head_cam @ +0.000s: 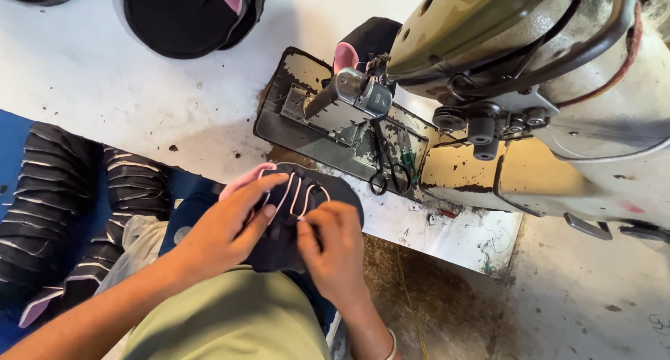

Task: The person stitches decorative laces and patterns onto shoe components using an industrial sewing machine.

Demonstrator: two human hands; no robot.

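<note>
The left hand (227, 224) lies across the black shoe upper (307, 206), its fingers (262, 185) extended and closed down on the pink-edged rim; the right hand (335, 252) grips the near side of the same piece, fingers (314, 224) curled shut and pinching the material beside the pale stitched bands. The shoe upper is held above the person's lap, just in front of the counter (105, 88) edge.

The counter is white, scuffed and chipped, with dark specks and rust-brown stains around the machine bed; a sewing machine (530, 74), olive and cream with worn paint, occupies the right side; its dark metal bed plate (314, 123) is set into the counter. Small black scissors (389, 171) rest on the plate near its front edge. Further black uppers (185, 15) with pink lining lie at the far edge of the counter.

Left of the lap, stacks of black cut pieces (63, 206) stand on a blue surface; the floor (558, 304) at lower right is bare, stained concrete.
</note>
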